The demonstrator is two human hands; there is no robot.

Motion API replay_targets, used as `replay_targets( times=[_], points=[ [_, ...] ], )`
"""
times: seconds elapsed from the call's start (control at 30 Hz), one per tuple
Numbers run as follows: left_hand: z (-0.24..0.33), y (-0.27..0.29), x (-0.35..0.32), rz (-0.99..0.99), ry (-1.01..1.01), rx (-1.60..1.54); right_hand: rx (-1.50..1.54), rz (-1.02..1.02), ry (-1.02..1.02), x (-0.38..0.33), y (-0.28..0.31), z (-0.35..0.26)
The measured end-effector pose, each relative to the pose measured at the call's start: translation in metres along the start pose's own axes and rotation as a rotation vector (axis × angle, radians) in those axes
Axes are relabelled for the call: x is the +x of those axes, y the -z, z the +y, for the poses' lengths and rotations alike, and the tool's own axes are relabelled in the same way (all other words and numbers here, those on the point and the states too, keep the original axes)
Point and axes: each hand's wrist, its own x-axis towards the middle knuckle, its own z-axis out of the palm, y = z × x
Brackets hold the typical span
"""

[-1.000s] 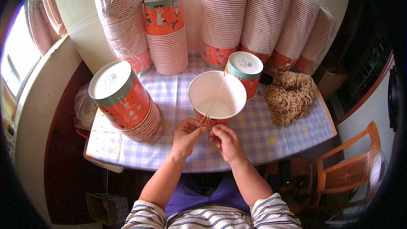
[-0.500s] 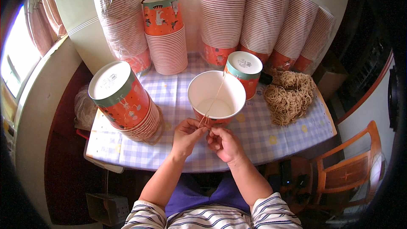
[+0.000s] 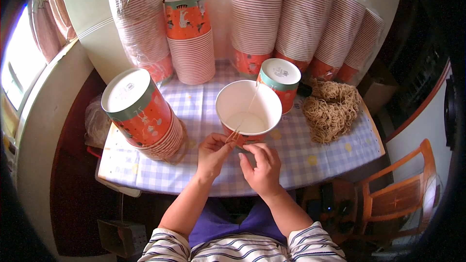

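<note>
Two hands meet at the near rim of an open paper bucket [image 3: 248,110]; the left hand [image 3: 212,153] pinches the end of a thin tan string [image 3: 250,104] between thumb and forefinger, clamped on it just at the rim; the right hand [image 3: 262,165] sits just beside, its fingertips curled together toward the same spot, though whether they actually grip the string or only touch the bucket wall I cannot tell. From the pinch the string runs up and away across the bucket's white inside to the far rim, drawn taut; just beyond that far rim stands an upturned bucket [image 3: 279,81], white base up. Well to the right of the pinch lies a heap of loose string [image 3: 331,109] on the checked tablecloth [image 3: 194,111]; to the left a tilted stack of buckets [image 3: 143,111] leans on the cloth; wrapped stacks [image 3: 301,17] line the wall [image 3: 92,5] behind.

To do this well, I judge, the left pinch should hold close to the rim so the line stays tight; the right fingers should work right beside it, not further down the wall; the bucket should stay flat and not be dragged toward the table edge.
</note>
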Motion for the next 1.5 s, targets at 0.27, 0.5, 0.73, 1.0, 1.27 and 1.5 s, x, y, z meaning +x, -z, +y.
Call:
replay_targets(
  times=[0.27, 0.5, 0.73, 1.0, 1.27, 1.5],
  points=[
    [-0.001, 0.002, -0.001, -0.021, -0.019, 0.000, -0.231, -0.020, 0.117, 0.003, -0.006, 0.000],
    [0.000, 0.003, -0.001, -0.044, -0.040, 0.039, -0.238, -0.019, 0.125, 0.005, -0.009, 0.004],
    [0.000, 0.003, -0.004, -0.029, -0.031, 0.075, -0.207, -0.001, 0.101, 0.004, -0.013, 0.010],
    [-0.003, 0.004, -0.006, -0.057, -0.175, 0.184, -0.087, 0.075, 0.063, 0.007, -0.015, 0.006],
    [-0.006, 0.006, -0.007, 0.069, -0.021, -0.054, -0.184, 0.036, 0.135, 0.007, -0.017, 0.008],
    [0.001, 0.013, 0.001, -0.028, 0.246, -0.351, -0.245, 0.055, 0.196, 0.005, -0.026, 0.011]
  ],
)
